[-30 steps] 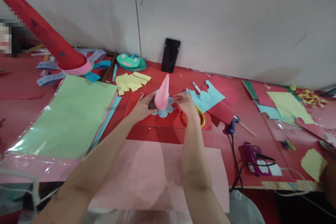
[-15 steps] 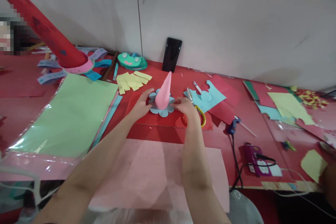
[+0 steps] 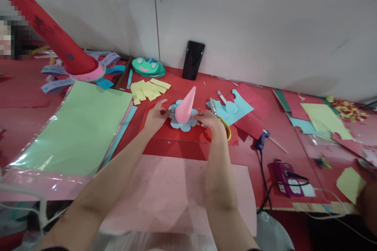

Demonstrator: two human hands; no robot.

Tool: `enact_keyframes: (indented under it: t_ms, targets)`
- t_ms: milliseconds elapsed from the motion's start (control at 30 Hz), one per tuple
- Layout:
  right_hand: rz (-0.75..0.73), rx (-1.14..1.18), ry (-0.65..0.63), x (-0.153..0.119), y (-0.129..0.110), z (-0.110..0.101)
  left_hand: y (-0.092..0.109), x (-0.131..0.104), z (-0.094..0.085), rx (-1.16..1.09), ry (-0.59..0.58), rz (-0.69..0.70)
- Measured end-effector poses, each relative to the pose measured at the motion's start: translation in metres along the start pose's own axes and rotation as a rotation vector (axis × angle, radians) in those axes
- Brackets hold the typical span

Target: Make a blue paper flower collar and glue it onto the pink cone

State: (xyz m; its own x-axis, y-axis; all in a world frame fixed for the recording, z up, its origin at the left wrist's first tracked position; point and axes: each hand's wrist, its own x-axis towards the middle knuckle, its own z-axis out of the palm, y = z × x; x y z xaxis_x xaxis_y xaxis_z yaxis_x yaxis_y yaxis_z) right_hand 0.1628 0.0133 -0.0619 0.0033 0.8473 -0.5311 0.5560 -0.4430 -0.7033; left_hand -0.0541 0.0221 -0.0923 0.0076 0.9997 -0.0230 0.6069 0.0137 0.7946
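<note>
A pink paper cone (image 3: 185, 109) stands on a blue paper flower (image 3: 185, 126) with rounded petals, its tip leaning right. My left hand (image 3: 156, 117) is at the flower's left edge, index finger raised and thumb apart, close to a petal. On the opposite side, my right hand (image 3: 208, 119) has its fingertips pinched at a right-hand petal. Both lie over a red sheet (image 3: 171, 146). Scissors (image 3: 226, 129) with yellow handles lie partly under my right hand.
A black phone (image 3: 193, 60) leans against the wall. Yellow paper strips (image 3: 149, 91) and green frog cutouts (image 3: 149, 67) lie behind. A glue gun (image 3: 261, 140) with a cable rests at right. Green paper in plastic (image 3: 73, 129) lies left; pink paper (image 3: 173, 192) is in front.
The cone's tip has swung slightly right and the flower has turned or shifted a little right. My left hand has drawn back slightly to the left, its fingers more apart.
</note>
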Motion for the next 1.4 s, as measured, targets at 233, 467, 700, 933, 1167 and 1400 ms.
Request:
enact_keyframes:
  t_ms: [233,467,700,933,1167,1400]
  targets:
    - [0.058,0.089,-0.067,0.003,0.000,0.001,0.005,0.000,-0.002,-0.100,-0.008,-0.064]
    - [0.067,0.098,-0.079,0.000,-0.001,0.001,0.004,-0.002,0.000,-0.019,-0.091,-0.009]
    - [-0.020,0.113,-0.147,-0.013,-0.006,-0.003,0.000,0.000,0.002,-0.103,-0.069,-0.042]
    - [-0.005,0.130,-0.173,-0.011,-0.003,-0.004,0.008,0.001,-0.002,-0.132,-0.072,-0.094]
    - [0.001,-0.047,-0.160,-0.013,-0.007,-0.001,0.004,-0.001,0.001,0.023,-0.084,0.022]
    - [0.067,-0.153,-0.085,-0.020,-0.010,-0.009,0.000,-0.004,0.008,0.187,0.066,0.245]
